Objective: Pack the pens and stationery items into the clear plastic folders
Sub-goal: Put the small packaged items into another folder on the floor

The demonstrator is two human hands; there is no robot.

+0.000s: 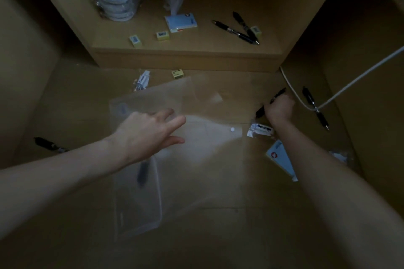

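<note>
A clear plastic folder (209,105) with a white snap button lies flat on the wooden desk. My left hand (150,131) rests on its left part, fingers spread, holding nothing. A second clear folder (137,203) lies nearer me with a dark pen (142,171) inside it. My right hand (279,108) is closed around a black pen (277,96) just right of the folder. More black pens lie on the desk at the right (314,107), at the far left (49,144), and two crossed on the shelf (237,30).
Small yellow erasers (162,35) and a white packet (181,22) sit on the raised shelf, beside a stack of wrapped items (118,0). Another eraser (177,73), small wrapped packets (260,130), a white card (281,158) and a white cable (349,87) lie on the desk.
</note>
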